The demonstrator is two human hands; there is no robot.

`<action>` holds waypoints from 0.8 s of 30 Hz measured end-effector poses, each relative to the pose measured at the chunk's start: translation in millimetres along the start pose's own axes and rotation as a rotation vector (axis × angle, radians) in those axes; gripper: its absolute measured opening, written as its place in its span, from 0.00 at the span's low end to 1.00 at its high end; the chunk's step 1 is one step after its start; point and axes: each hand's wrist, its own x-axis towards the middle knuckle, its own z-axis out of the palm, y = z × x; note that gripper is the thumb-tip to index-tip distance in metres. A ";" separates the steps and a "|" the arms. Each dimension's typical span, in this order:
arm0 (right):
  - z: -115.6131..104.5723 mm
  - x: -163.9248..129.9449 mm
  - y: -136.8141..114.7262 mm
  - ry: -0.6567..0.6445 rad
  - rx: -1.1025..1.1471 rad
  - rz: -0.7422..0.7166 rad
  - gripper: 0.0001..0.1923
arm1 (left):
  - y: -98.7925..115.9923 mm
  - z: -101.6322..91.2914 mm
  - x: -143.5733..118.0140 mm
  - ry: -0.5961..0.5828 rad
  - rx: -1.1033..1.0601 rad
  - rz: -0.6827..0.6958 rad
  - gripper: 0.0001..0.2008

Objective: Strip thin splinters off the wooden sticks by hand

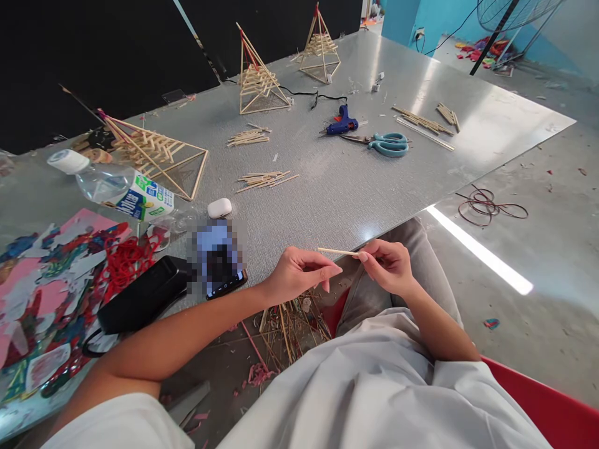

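Observation:
My right hand [388,267] pinches one end of a short thin wooden stick [337,251] between thumb and fingers, just past the table's front edge. The stick points left, nearly level. My left hand [304,272] is right beside its free end, with thumb and forefinger drawn together; whatever lies between those tips, if anything, is hidden. On the table, beyond my hands, lie a small pile of similar sticks [266,179] and a second pile [249,136] behind it.
Stick pyramids [262,81] stand along the back. A blue glue gun [343,121], scissors [389,144] and more sticks [423,120] lie to the right. Leftward are a tilted bottle [126,190], a phone [219,255], a white case [219,207], a black pouch [145,294] and colourful scraps [51,280].

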 end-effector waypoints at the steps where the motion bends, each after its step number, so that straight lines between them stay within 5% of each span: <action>1: -0.1 0.2 0.3 0.005 -0.005 -0.011 0.20 | -0.5 -0.2 -0.2 -0.017 0.006 0.003 0.17; 8: -2.9 1.6 3.2 0.053 -0.003 -0.133 0.05 | 0.7 -1.8 -1.1 -0.021 -0.052 0.003 0.23; 15: -5.3 1.5 6.1 0.084 -0.120 -0.188 0.05 | 2.6 -0.4 0.5 0.137 -0.138 0.005 0.23; 24: -7.9 5.9 6.6 0.066 -0.252 -0.364 0.03 | 3.0 0.5 3.3 0.189 -0.183 0.009 0.23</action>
